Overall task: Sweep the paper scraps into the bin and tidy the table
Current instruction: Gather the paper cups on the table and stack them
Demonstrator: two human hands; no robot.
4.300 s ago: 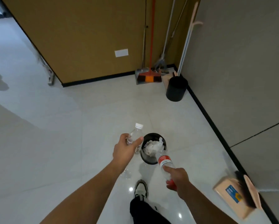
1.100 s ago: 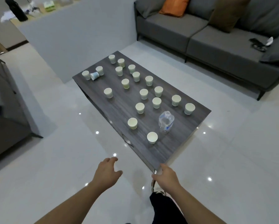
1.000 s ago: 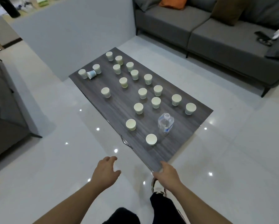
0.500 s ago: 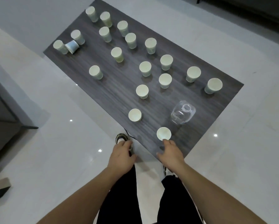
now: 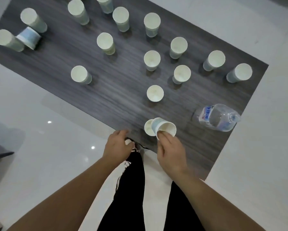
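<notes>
Paper cups on dark wood table (image 5: 116, 95), seen from above.

My right hand (image 5: 170, 151), lower centre, pinches a tilted paper cup (image 5: 164, 129) just beside another cup (image 5: 149, 127) at the near edge. My left hand (image 5: 117, 147) hangs loosely curled, holding nothing. Clear plastic bottle (image 5: 217, 117) at right; a tipped blue cup (image 5: 29, 37) upper left.

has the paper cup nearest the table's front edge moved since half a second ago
Yes. The right hand has tipped the cup up and carried it left along the table, away from the bottle, against the neighbouring cup.
</notes>
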